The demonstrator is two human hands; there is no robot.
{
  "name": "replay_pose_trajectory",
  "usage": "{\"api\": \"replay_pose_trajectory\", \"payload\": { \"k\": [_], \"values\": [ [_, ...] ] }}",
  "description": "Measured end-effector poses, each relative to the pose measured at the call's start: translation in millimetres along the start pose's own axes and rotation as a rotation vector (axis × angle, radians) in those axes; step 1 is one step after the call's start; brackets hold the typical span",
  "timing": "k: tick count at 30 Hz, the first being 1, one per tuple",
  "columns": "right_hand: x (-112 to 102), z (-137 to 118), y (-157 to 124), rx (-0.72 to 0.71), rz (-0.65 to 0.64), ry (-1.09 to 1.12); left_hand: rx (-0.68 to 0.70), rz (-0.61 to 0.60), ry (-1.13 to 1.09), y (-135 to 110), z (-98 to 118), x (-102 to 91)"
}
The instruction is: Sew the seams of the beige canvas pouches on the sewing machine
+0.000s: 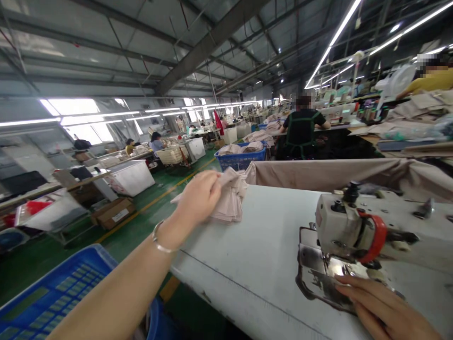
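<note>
My left hand [200,196] reaches to the far left corner of the sewing table, its fingers closed on the edge of a beige fabric piece. Under and beside it lies a stack of beige fabric pieces [228,205]. At the right stands a white sewing machine [339,224] with a red curved part [375,238]. My right hand [385,307] rests by the machine's metal plate [314,271], fingers stretched out and holding nothing I can see. Its lower part runs out of the picture.
The pale tabletop [255,264] has a marked front edge. A blue basket [102,259] stands below at left. Beige cloth [336,172] hangs along the back. Beyond are a filled blue crate [240,160], a seated person [300,125] and a cardboard box [115,212].
</note>
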State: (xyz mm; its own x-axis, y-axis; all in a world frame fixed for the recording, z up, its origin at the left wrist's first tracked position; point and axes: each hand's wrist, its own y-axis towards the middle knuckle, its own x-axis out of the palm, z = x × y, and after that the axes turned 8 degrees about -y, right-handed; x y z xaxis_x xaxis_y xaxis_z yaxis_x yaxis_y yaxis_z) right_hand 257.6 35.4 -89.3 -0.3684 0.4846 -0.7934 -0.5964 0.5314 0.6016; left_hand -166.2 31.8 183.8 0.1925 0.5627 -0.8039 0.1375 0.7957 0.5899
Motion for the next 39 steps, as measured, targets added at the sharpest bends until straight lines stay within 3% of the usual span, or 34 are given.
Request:
{"api": "replay_pose_trajectory", "payload": {
  "k": [3,4,8,10,13,17,21,23,28,32,39],
  "values": [
    [-31.6,-27.2,19.0,-0.032,-0.041,0.052,0.224,-0.53,-0.125,-52.3,57.0,14.2],
    [-40.4,-40.6,26.3,-0.026,-0.094,0.077,0.276,-0.598,-0.178,-72.2,69.7,27.9],
    [-53.6,-96.8,47.2,0.169,-0.224,0.122,0.209,-0.633,-0.274,-126.3,87.7,98.9],
    [-50.4,-115.2,48.3,0.244,-0.23,0.117,0.122,-0.621,-0.291,-131.5,89.1,124.7],
    [-44.9,-126.0,42.0,0.32,-0.211,0.147,0.056,-0.572,-0.356,-123.8,97.3,138.8],
    [-43.4,-126.7,34.0,0.438,-0.169,0.224,0.092,-0.616,-0.545,-114.5,116.5,137.5],
    [-53.1,-126.8,36.7,0.526,-0.141,0.345,0.036,-0.648,-0.61,-108.0,125.9,129.7],
    [-65.6,-124.8,43.6,0.564,-0.107,0.448,-0.071,-0.652,-0.775,-101.7,126.8,117.5],
    [-109.2,-113.2,69.0,0.575,-0.046,0.678,-0.458,-0.677,-1.459,-90.3,130.7,78.8],
    [-130.6,-108.4,78.4,0.597,-0.006,0.66,-0.662,-0.601,-1.609,-96.4,133.9,68.9],
    [-134.7,-112.1,73.1,0.694,-0.004,0.627,-0.73,-0.541,-1.69,-106.4,139.5,72.1]
  ]
}}
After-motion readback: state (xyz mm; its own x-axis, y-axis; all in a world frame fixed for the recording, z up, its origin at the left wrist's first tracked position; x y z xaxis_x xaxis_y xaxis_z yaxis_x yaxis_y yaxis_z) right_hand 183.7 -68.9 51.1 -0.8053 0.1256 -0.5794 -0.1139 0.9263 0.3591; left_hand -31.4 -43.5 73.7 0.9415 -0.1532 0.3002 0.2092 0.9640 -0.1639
